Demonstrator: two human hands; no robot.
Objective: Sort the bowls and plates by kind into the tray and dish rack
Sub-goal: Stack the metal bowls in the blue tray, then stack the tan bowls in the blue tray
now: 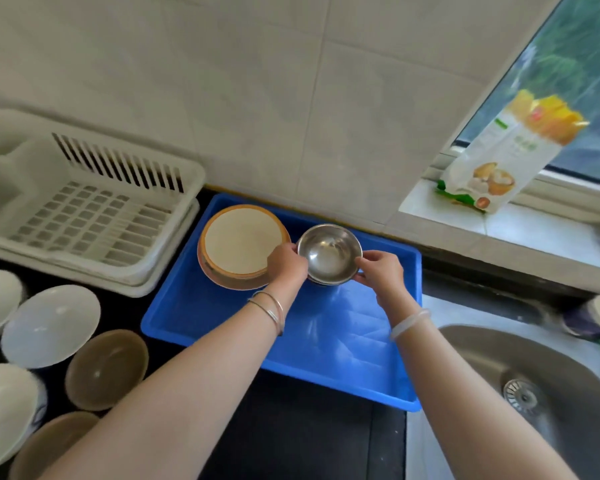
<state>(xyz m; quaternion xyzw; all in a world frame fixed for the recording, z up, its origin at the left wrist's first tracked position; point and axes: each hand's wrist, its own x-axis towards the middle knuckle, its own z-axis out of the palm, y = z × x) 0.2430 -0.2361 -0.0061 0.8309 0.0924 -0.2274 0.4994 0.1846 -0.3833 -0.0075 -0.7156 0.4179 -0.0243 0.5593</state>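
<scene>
Five white and brown bowls (pixel 51 325) wait at the worktop's left edge, the white slatted dish rack (pixel 94 216) bare, while left hand (pixel 286 263) and right hand (pixel 380 270) each pinch the steel bowl (pixel 329 252) beside stacked orange-rimmed plates (pixel 239 245) in the blue tray (pixel 326 341).

Steel bowl (pixel 329 252) sits upright at the back of the blue tray (pixel 326 341), right beside the orange-rimmed plates (pixel 239 245). White dish rack (pixel 94 216) is bare; five bowls (pixel 51 325) wait left.
</scene>
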